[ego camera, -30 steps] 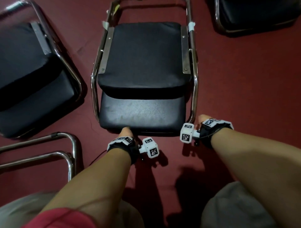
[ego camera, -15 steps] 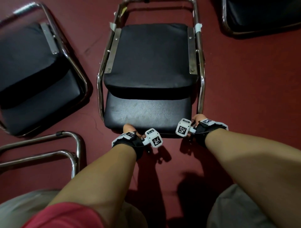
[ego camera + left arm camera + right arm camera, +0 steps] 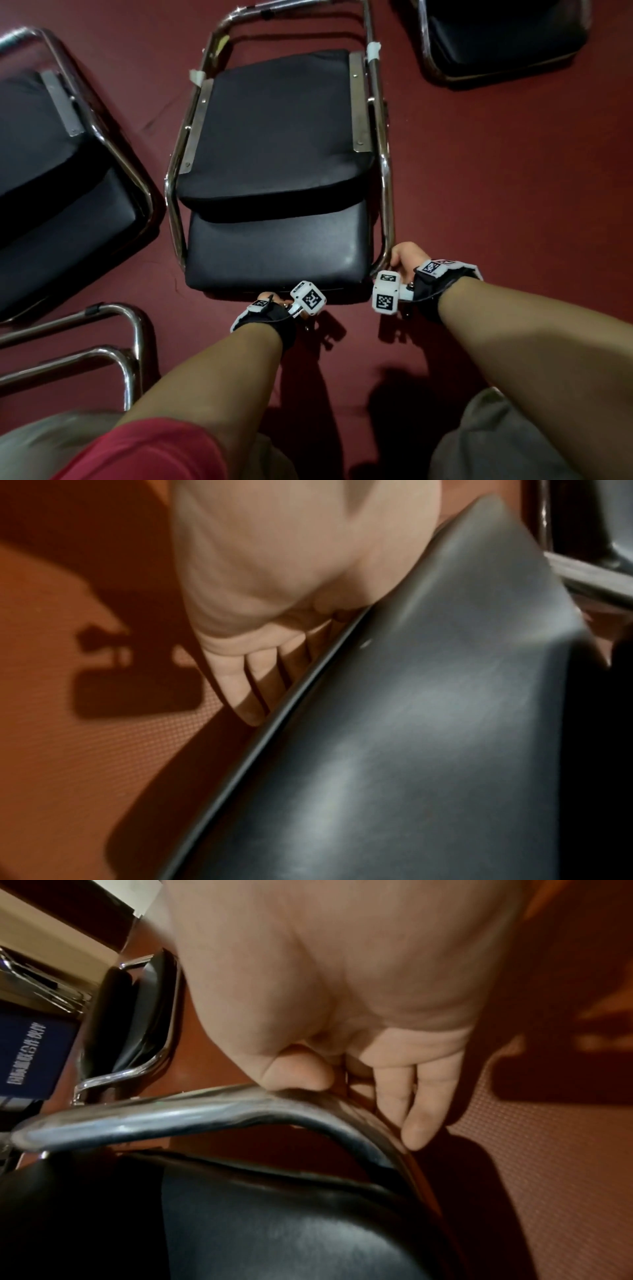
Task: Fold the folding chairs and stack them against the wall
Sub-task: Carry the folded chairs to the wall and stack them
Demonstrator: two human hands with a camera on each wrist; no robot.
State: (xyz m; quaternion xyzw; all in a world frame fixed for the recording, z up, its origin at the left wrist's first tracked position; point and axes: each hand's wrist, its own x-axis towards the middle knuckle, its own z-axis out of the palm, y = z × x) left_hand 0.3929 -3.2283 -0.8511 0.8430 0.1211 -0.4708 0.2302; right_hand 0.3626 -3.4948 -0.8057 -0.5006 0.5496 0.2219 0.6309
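Observation:
A folded chair (image 3: 274, 137) with black pads and a chrome tube frame lies flat on the red floor in the head view. My left hand (image 3: 270, 298) grips the near edge of its black pad (image 3: 428, 723). In the left wrist view the left hand's fingers (image 3: 253, 674) curl under that edge. My right hand (image 3: 406, 260) grips the near right corner of the chrome frame (image 3: 205, 1115), thumb (image 3: 298, 1072) on top of the tube and fingers wrapped behind it.
Another folded chair (image 3: 51, 178) lies at the left and a third (image 3: 496, 34) at the top right. A bare chrome frame (image 3: 113, 342) sits at the lower left. Open red floor (image 3: 513, 171) stretches to the right. A blue sign (image 3: 31, 1053) stands by a pale wall.
Both hands keep their hold on the chair's near end. The chair has skewed a little, its far end swinging right, and more of the far frame bar shows.

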